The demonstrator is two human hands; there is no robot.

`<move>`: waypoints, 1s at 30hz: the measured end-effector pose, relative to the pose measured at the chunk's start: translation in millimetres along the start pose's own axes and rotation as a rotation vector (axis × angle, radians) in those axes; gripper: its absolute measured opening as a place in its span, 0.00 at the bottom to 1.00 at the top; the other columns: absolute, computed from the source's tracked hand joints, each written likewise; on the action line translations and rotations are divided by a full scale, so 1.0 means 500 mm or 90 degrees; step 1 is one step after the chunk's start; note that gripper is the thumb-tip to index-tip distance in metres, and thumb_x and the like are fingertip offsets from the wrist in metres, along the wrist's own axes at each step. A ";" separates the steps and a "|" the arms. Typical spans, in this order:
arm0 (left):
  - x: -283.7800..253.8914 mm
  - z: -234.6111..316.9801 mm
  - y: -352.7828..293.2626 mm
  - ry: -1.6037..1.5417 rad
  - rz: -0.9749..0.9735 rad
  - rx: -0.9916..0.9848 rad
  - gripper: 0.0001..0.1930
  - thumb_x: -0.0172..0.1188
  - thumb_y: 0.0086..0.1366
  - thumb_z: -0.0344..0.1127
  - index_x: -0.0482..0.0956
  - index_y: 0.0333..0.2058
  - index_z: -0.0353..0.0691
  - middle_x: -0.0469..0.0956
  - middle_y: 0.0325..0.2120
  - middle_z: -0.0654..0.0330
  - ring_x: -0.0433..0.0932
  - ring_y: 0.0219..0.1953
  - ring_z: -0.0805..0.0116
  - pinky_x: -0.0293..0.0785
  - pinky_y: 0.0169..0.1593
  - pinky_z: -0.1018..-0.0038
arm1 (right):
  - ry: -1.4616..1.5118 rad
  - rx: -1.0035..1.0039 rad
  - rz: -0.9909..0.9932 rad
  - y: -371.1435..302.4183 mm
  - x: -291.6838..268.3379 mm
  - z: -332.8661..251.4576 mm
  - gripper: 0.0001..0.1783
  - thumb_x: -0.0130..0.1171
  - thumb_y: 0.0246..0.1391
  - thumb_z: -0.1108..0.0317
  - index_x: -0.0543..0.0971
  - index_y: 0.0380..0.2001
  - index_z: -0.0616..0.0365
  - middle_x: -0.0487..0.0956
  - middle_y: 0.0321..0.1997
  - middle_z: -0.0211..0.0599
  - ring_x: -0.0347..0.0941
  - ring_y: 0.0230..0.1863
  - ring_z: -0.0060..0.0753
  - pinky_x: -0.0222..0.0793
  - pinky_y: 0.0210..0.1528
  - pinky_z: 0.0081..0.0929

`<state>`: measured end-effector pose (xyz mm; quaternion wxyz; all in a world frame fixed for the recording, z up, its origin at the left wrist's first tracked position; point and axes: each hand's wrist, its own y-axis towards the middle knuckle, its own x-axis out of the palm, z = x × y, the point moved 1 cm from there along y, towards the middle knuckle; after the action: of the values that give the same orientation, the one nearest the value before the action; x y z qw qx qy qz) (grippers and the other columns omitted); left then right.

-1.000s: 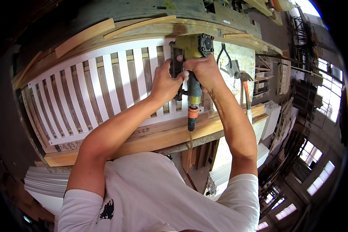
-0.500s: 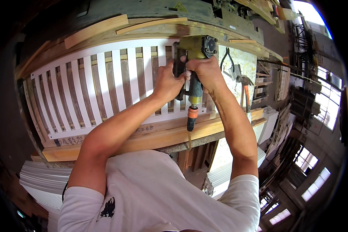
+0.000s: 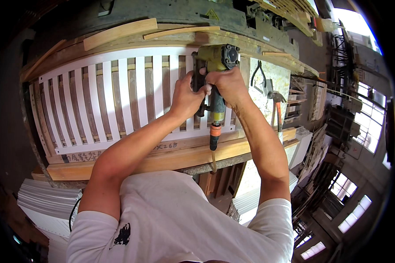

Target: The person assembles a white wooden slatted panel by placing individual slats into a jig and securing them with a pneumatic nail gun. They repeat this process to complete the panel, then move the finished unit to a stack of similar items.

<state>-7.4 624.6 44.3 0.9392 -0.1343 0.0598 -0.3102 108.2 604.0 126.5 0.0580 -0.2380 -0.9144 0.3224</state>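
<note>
A yellow and black pneumatic nail gun [image 3: 217,57] lies across the right end of a white slatted panel [image 3: 104,94]. My right hand [image 3: 227,84] wraps round its handle, below the head. An orange coupling joins the handle to an air hose [image 3: 214,161] that drops over the near edge of the bench. Beside it, my left hand [image 3: 186,96] grips the gun's dark magazine [image 3: 198,79], its thumb close to the right hand. The gun's nose and its contact with the panel are hidden.
Pliers [image 3: 260,76] and an orange-handled hammer [image 3: 278,105] lie on a pale board [image 3: 272,72] to the right. Loose wood strips [image 3: 120,34] line the far side. A long timber rail [image 3: 232,147] edges the near side. Stacked white panels [image 3: 48,201] stand at lower left.
The nail gun and both hands have shifted slightly left along the panel, still in the same grip. The whole view has also drifted a little.
</note>
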 end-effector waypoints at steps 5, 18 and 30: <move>-0.019 0.017 -0.008 -0.048 -0.039 -0.033 0.16 0.60 0.60 0.30 0.72 0.45 0.31 0.79 0.27 0.59 0.74 0.30 0.77 0.72 0.37 0.75 | -0.013 -0.004 0.028 -0.004 0.020 -0.007 0.02 0.58 0.46 0.80 0.76 0.22 0.68 0.73 0.18 0.34 0.67 0.16 0.24 0.63 0.18 0.25; -0.073 0.012 -0.025 -0.044 0.011 0.005 0.15 0.58 0.61 0.27 0.71 0.46 0.32 0.76 0.26 0.62 0.72 0.29 0.79 0.70 0.37 0.78 | -0.042 -0.035 -0.015 -0.001 0.084 -0.012 0.04 0.59 0.46 0.78 0.75 0.20 0.65 0.74 0.17 0.33 0.67 0.15 0.24 0.62 0.18 0.25; -0.116 0.006 -0.031 0.022 0.000 -0.030 0.13 0.59 0.59 0.26 0.73 0.43 0.32 0.79 0.26 0.62 0.74 0.30 0.77 0.72 0.38 0.76 | -0.044 0.021 0.015 -0.003 0.121 -0.013 0.05 0.60 0.47 0.76 0.78 0.21 0.68 0.74 0.17 0.34 0.68 0.16 0.23 0.64 0.18 0.23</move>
<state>-62.0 647.8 53.4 0.9346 -0.1512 0.0836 -0.3109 56.1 634.9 129.7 0.0263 -0.2366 -0.9076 0.3459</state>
